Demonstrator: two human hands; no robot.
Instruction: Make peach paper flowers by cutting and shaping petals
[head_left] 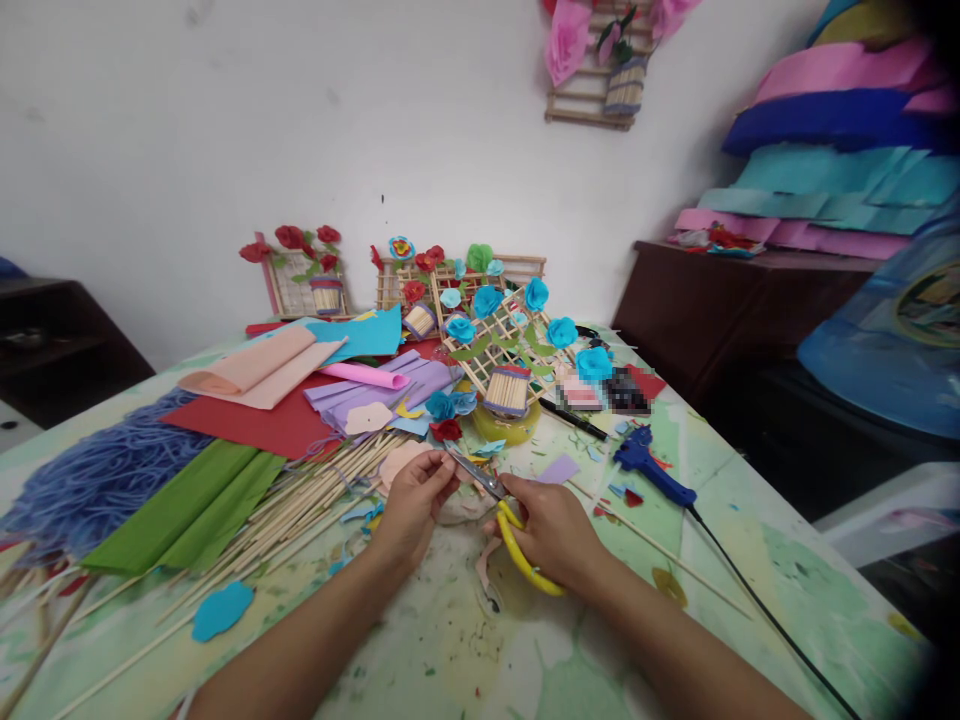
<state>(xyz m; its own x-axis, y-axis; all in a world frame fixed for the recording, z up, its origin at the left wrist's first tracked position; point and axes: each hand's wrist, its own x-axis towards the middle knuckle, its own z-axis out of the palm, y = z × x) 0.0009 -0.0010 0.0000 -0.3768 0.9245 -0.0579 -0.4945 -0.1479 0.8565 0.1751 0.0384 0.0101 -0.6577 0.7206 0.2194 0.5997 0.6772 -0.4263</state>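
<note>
My right hand (551,520) grips a pair of scissors (517,545) with yellow handles, its blades pointing up and left. Just left of the blades, my left hand (414,500) is closed in a pinch on a small piece of peach paper (468,478), mostly hidden by fingers and blades. A thin peach paper strip (484,572) curls below the scissors. Behind my left hand lies more peach paper (401,460). Beyond the hands, a small stick basket (507,390) on a lattice with blue paper flowers (487,301) leans by a roll of yellowish tape (506,425).
Thin wooden sticks (300,500), green paper (187,510), blue yarn (112,470) and a blue scalloped cutout (223,611) lie left. To the right are a blue glue gun (652,470) with a trailing cord, a black marker (574,419) and a long stick (667,555). Paper scraps are scattered about.
</note>
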